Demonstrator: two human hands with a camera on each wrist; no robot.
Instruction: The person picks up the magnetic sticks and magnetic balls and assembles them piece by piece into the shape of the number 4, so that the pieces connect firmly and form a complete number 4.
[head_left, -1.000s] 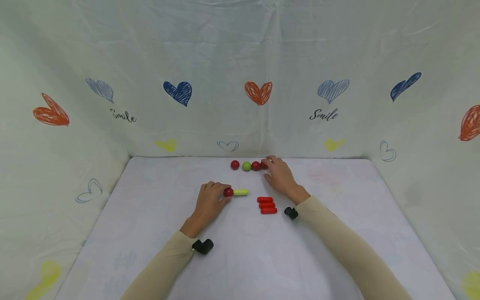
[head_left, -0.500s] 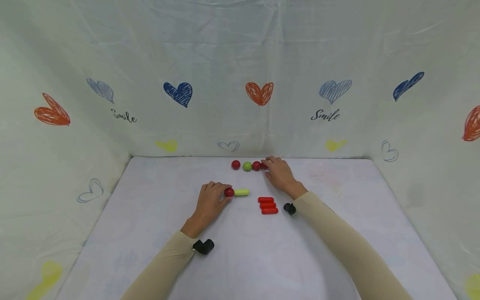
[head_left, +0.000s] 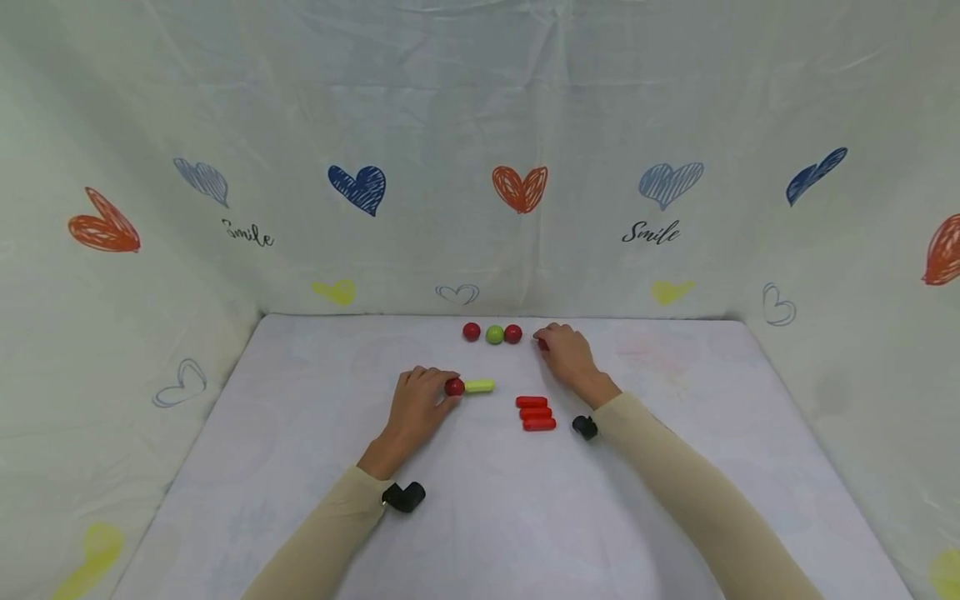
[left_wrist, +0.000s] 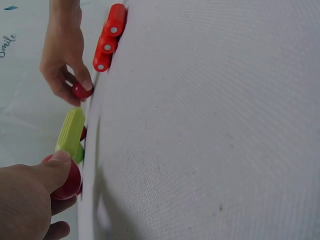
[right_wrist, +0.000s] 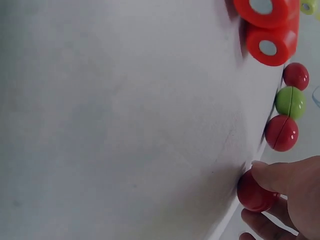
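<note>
My left hand pinches a red ball between thumb and fingers. A yellow-green ribbed rod extends end-on from that ball, pointing right. My right hand pinches another red ball, mostly covered by the fingers in the head view. Left of it, along the table's back, are a red ball and a green ball, side by side. A further red ball stands slightly apart from them. Three red rods with pale round ends lie parallel between my hands, nearer to me.
The white table runs back to a pale curtain printed with hearts and "Smile". Curtain also hangs at both sides. A black wrist camera sits on the left sleeve, another black camera on the right.
My right hand has drawn its red ball away from the end of the back row, to the right and slightly nearer. The left hand has shifted a little left with its ball and rod.
</note>
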